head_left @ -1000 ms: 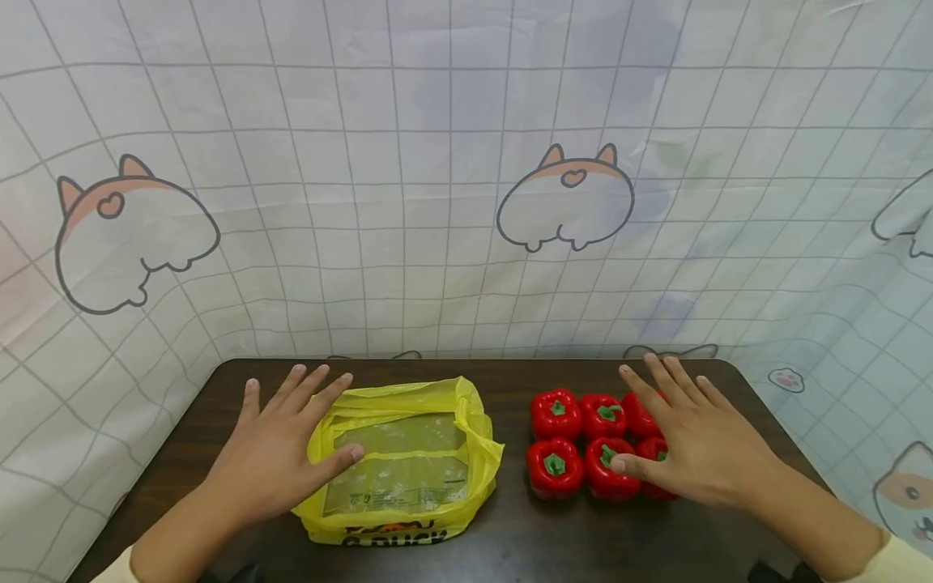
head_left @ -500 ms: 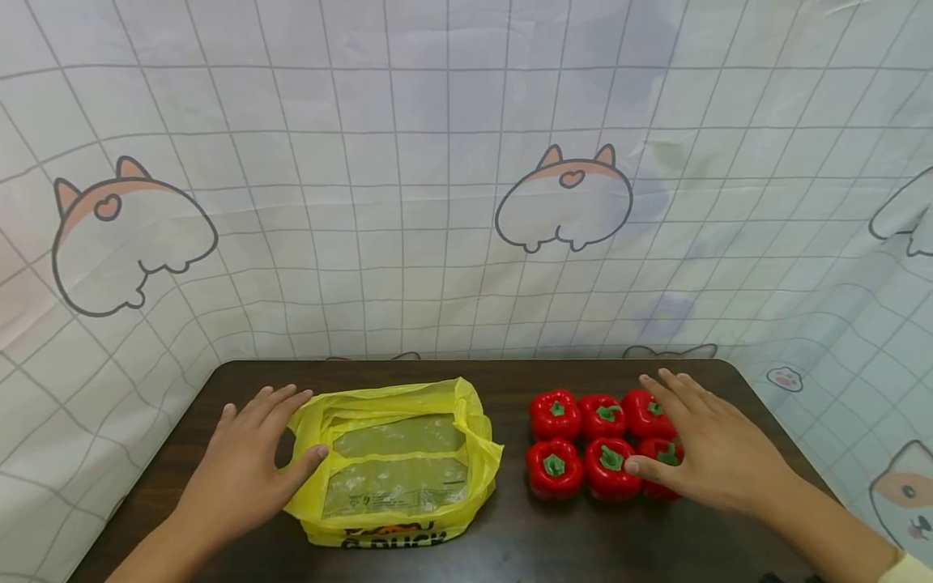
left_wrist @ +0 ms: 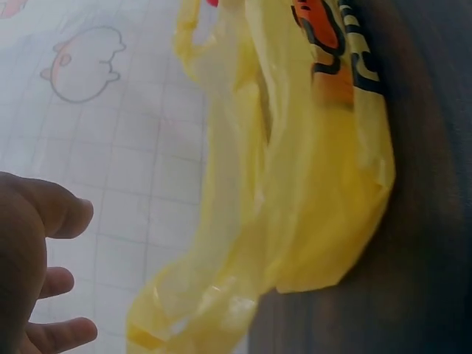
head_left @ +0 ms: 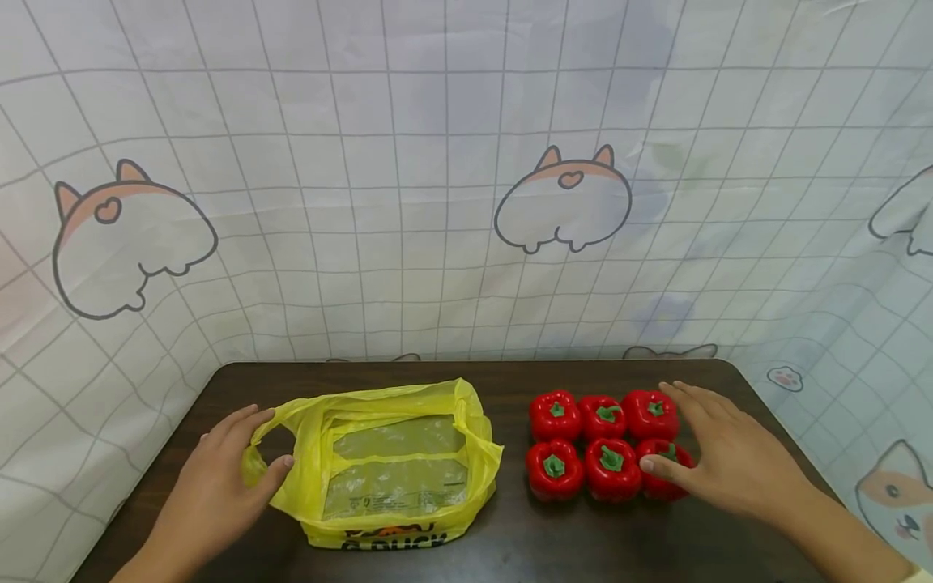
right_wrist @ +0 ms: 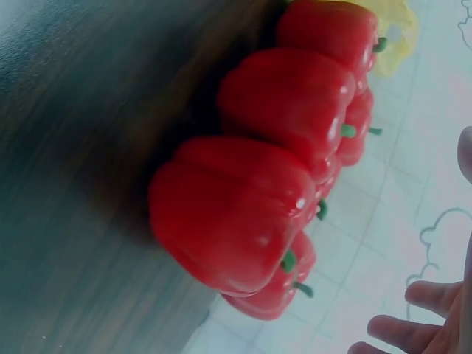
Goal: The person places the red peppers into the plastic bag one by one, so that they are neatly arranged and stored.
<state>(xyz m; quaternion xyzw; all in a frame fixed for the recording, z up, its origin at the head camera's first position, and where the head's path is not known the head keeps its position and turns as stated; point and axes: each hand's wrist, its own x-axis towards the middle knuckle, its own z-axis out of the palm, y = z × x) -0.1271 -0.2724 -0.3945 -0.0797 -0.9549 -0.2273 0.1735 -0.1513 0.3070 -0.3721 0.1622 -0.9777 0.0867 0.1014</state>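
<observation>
A yellow plastic bag [head_left: 309, 465] stands with its mouth open on the dark table, dark lettering on its front. My left hand [head_left: 211, 482] hovers by the bag's left handle loop, fingers slightly bent and holding nothing. In the left wrist view, its thumb and fingertips show apart from the yellow bag [left_wrist: 317, 199]. Glossy red bell peppers [head_left: 555, 470] with green stems sit in two rows of three. My right hand [head_left: 736, 457] is held over their right side, its thumb in front of the near right bell pepper [head_left: 659, 484]. In the right wrist view, its fingers [right_wrist: 402, 332] are clear of the peppers.
A dark wood-grain table [head_left: 503, 538] carries everything. Behind and along both sides hangs a white gridded cloth [head_left: 408, 243] with cartoon corgi prints. Table surface separates the bag from the peppers.
My left hand has moved left and down, off the bag's mouth, and the handle loop is now visible. My right hand has shifted right and slightly down, uncovering the right-hand peppers.
</observation>
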